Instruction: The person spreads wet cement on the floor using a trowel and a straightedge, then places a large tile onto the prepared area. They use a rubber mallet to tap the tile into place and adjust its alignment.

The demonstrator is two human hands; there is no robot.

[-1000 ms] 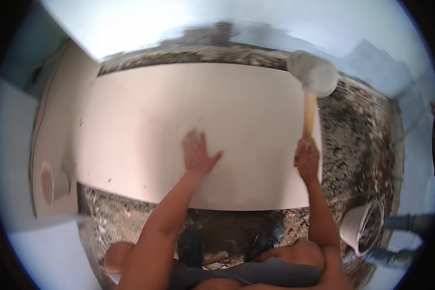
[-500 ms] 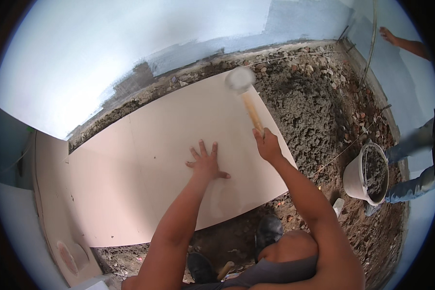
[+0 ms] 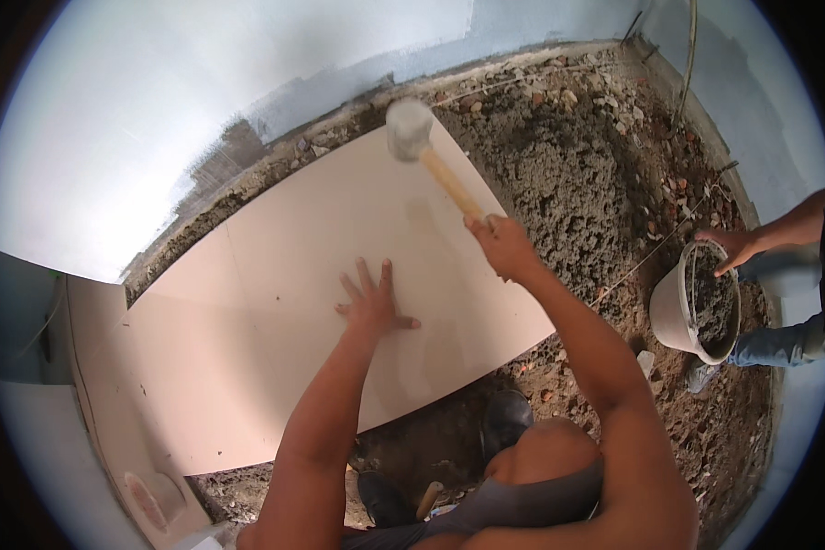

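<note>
My left hand (image 3: 370, 307) lies flat with fingers spread on a large pale floor tile (image 3: 293, 367). In my right hand (image 3: 504, 246) is the wooden handle of a mallet (image 3: 449, 186). Its thick whitish head, a little blurred, is over the tile's far right corner, close to the wall side. Whether the head touches the tile I cannot tell. A faint seam crosses the pale surface left of my hand. Beyond the tile's right edge spreads rough wet mortar (image 3: 568, 183).
At the right a co-worker's hand (image 3: 731, 247) is on the rim of a bucket (image 3: 669, 307) of mortar. A string line (image 3: 646, 258) runs over rubble and soil. A blue-white wall (image 3: 321, 55) bounds the far side. A handled tool (image 3: 429, 500) lies by my feet.
My right hand has swung the mallet leftward. My left hand stays flat on the tile. The co-worker's hand has come down from the wall side to the bucket. The view has shifted slightly.
</note>
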